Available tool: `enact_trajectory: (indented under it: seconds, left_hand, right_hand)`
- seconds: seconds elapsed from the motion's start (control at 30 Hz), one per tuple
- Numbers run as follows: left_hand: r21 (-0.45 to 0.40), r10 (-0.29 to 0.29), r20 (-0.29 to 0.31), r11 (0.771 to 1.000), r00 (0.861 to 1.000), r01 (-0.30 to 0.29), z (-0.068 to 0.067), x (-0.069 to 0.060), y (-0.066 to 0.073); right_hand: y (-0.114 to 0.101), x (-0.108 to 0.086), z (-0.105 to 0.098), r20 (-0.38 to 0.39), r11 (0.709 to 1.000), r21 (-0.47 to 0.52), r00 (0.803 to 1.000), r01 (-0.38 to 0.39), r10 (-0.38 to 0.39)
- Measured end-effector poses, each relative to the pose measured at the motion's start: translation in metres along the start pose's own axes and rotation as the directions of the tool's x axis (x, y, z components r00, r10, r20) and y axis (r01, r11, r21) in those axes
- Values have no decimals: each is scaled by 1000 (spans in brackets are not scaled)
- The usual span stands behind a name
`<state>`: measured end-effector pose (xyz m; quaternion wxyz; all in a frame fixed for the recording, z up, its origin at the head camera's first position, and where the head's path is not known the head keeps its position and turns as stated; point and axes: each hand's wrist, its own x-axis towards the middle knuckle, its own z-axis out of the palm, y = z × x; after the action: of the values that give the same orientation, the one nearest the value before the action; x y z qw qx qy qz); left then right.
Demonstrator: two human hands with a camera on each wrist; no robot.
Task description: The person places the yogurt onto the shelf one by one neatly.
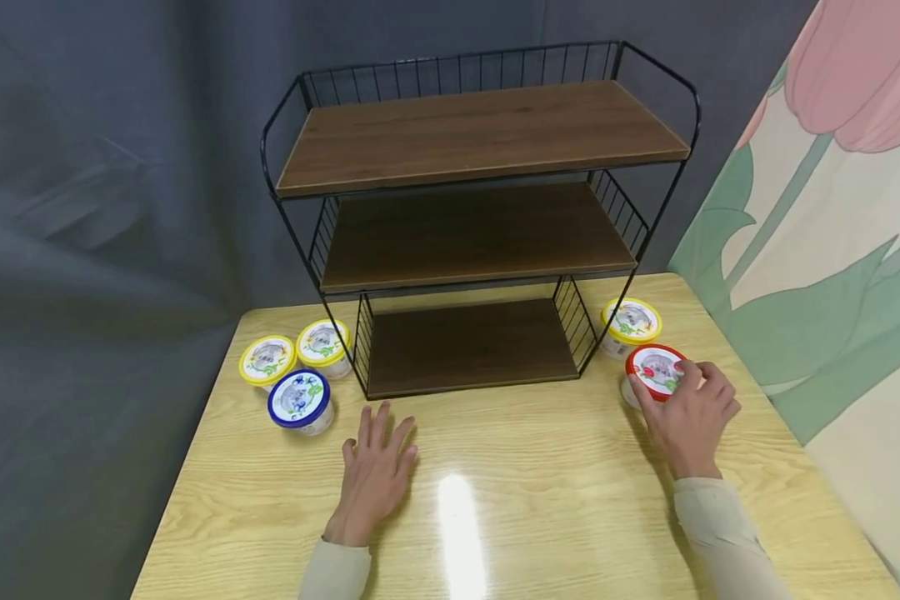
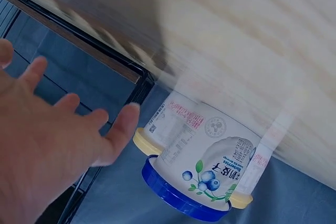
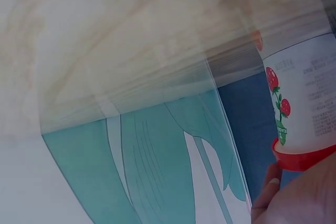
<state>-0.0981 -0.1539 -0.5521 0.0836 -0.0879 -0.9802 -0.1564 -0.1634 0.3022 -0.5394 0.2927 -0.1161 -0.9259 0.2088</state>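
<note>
A white yogurt tub with a red lid (image 1: 656, 371) and strawberry print stands at the right of the table. My right hand (image 1: 692, 417) grips it by the lid, thumb on the near side and fingers on the right. In the right wrist view the strawberry tub (image 3: 302, 98) shows sideways, with fingertips at its red rim. My left hand (image 1: 375, 471) is over the table with its fingers spread and holds nothing. Nearest to it is a blue-lidded blueberry yogurt tub (image 1: 300, 400), a short way to its left and apart from it.
A three-tier black wire rack with brown shelves (image 1: 472, 237) stands at the back of the table (image 1: 555, 483). Two yellow-lidded tubs (image 1: 267, 358) sit behind the blue one, left of the rack. Another yellow-lidded tub (image 1: 633, 321) sits behind the red one. A flowered wall (image 1: 817, 275) borders the right.
</note>
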Motion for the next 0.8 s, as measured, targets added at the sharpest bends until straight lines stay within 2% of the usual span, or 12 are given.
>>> enact_trajectory:
  seconds: [0.17, 0.23, 0.3, 0.37, 0.43, 0.47, 0.5, 0.57, 0.63, 0.7, 0.77, 0.8]
  left_hand:
    - [46, 25, -87, 999, 996, -21, -6, 6, 0]
    - [21, 7, -145, 1000, 989, -4, -14, 12, 0]
    - [-49, -29, -242, 999, 970, 18, -23, 19, -1]
    - [-169, -94, -351, 985, 932, 36, -32, 29, -3]
    - [-307, -185, -425, 950, 886, 52, -41, 40, -4]
    - [-376, -234, -448, 925, 863, 56, -44, 45, -4]
    - [-445, -285, -451, 893, 846, 64, -47, 50, -4]
    - [-567, -376, -419, 819, 826, 85, -51, 61, -4]
    - [-658, -428, -372, 747, 824, 92, -53, 70, -3]
    - [-715, -440, -336, 694, 833, 78, -52, 78, -5]
    - [-739, -440, -322, 671, 838, 68, -49, 85, -8]
    - [-751, -442, -324, 658, 836, 58, -48, 87, -10]
  right_hand:
    - [1, 2, -2, 14, 1000, 24, 1000, 4, -4]
    - [2, 3, -3, 12, 999, 34, 1000, 13, -14]
    - [3, 2, -3, 6, 999, 41, 1000, 23, -23]
    - [4, 1, -4, 3, 999, 46, 1000, 29, -29]
    - [5, 0, -4, 9, 998, 48, 999, 34, -35]
    - [6, 0, -4, 12, 998, 48, 999, 40, -40]
    - [7, -2, -5, 13, 997, 50, 999, 50, -50]
    - [8, -4, -6, 21, 996, 58, 997, 75, -76]
    - [9, -8, -7, 19, 991, 74, 993, 115, -116]
    - [9, -10, -7, 10, 982, 98, 987, 160, -161]
    - [9, -11, -6, 11, 974, 120, 980, 194, -197]
    - [9, -12, -6, 14, 970, 128, 978, 205, -209]
